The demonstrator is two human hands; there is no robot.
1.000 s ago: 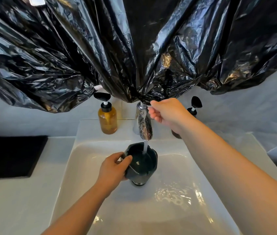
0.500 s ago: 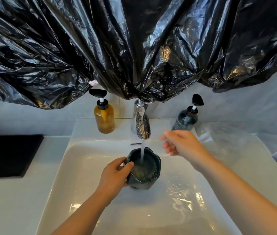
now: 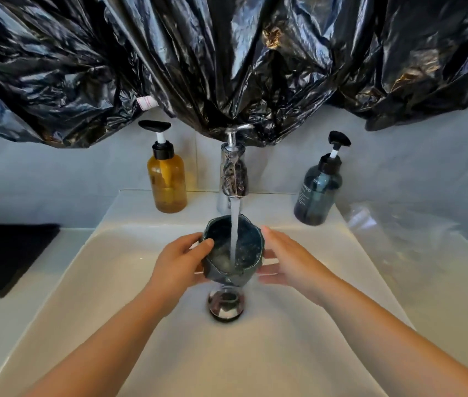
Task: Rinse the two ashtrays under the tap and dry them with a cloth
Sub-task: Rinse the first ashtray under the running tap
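A dark ashtray with a notched rim is held under the chrome tap, and the running water pours into its bowl. My left hand grips its left side, thumb over the rim. My right hand lies at its right side with the fingers straight, touching or nearly touching the wall. Both are above the white sink and its chrome drain plug. A second ashtray and a cloth are not in view.
An amber pump bottle stands left of the tap and a dark blue pump bottle right of it. Black plastic sheeting hangs above the tap. A black mat lies on the counter at left.
My right hand left the tap handle and came down to the ashtray's right side. The water stream grew stronger. My left hand raised the ashtray a little off the sink bottom.
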